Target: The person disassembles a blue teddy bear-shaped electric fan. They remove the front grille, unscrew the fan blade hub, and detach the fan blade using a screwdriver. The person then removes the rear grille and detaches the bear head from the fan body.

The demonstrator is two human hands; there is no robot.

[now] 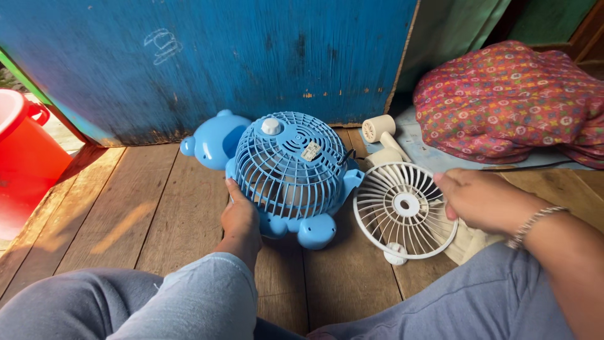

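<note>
Two fans on a plank floor: one blue fan against the left hand, one white fan just left of the right hand. One red bucket far left of the left hand; one patterned cloth beyond the right.
</note>
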